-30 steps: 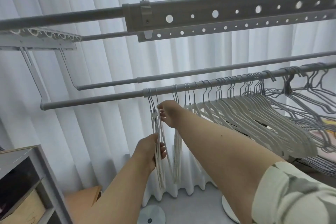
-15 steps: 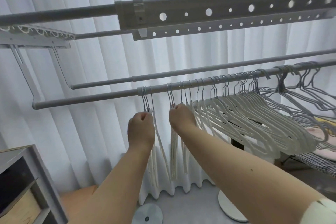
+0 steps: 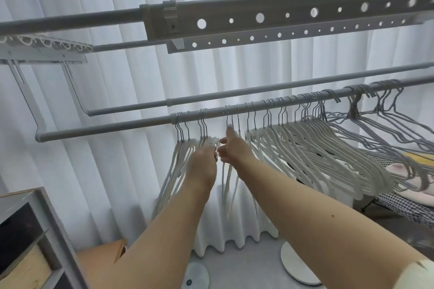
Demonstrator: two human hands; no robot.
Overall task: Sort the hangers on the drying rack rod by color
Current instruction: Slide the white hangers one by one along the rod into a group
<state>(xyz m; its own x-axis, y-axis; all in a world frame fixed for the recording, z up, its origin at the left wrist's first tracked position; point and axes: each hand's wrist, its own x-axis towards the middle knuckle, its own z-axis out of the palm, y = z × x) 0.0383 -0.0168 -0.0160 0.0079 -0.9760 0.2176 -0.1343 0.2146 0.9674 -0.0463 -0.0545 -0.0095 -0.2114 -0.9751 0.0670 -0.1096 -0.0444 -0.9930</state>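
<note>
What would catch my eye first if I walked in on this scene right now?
Probably the long row of white hangers crowding the rack rod, with a grey bunch at its far right end. Then the two bare arms reaching up at centre: the left hand gripping a bunch of white hangers, the right hand touching the hooks beside it.

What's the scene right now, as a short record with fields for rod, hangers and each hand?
rod: grey drying rack rod, runs left to right, rising rightward
white hangers: white hangers bunched from the middle rightward
grey hangers: grey hangers at the far right end
left hand: left hand grips the leftmost white bunch
right hand: right hand has a finger raised by the hooks
</note>
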